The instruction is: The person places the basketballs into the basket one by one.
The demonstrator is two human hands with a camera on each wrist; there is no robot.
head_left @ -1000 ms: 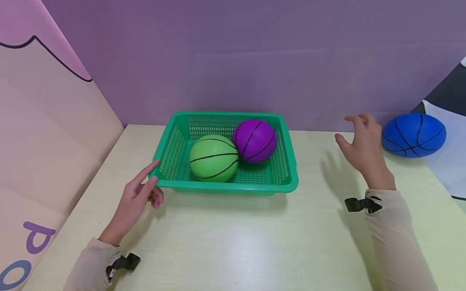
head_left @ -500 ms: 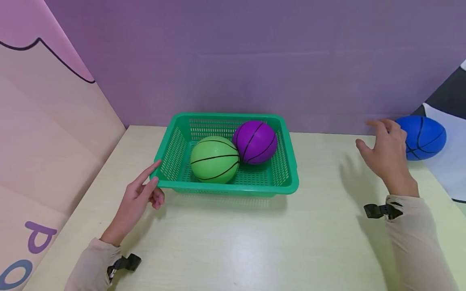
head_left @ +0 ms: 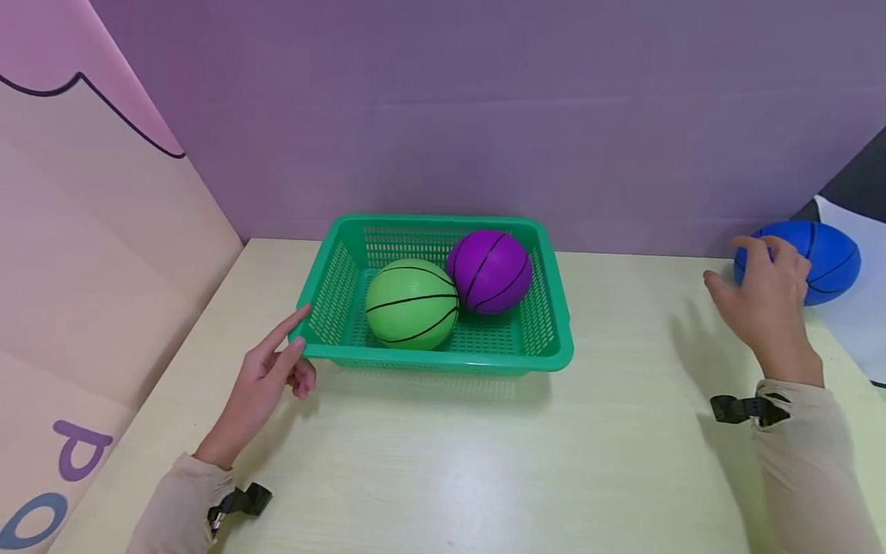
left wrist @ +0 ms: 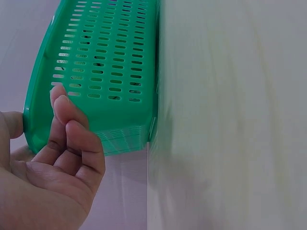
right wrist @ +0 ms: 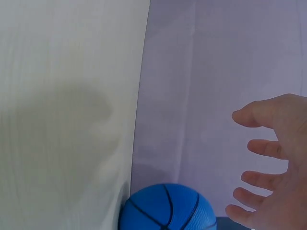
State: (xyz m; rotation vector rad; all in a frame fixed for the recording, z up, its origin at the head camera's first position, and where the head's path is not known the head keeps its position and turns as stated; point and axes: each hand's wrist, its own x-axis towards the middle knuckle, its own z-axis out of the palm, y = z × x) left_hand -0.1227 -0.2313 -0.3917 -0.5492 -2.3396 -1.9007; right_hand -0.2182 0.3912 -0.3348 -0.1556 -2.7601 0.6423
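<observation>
Head view shows us the blue ball [head_left: 833,261] at far right on the table [head_left: 457,454], partly behind our right hand [head_left: 771,312], whose fingers are spread and slightly bent, holding nothing; the right wrist view shows it apart from the ball. Our left hand [head_left: 258,383] pinches the green basket [head_left: 443,359] at its near left corner, other fingers loosely curled. Inside sit the light green ball [head_left: 412,305] and purple ball [head_left: 489,272]. We judge this the reach for the blue ball; next calls for getting our palm over it and gripping.
</observation>
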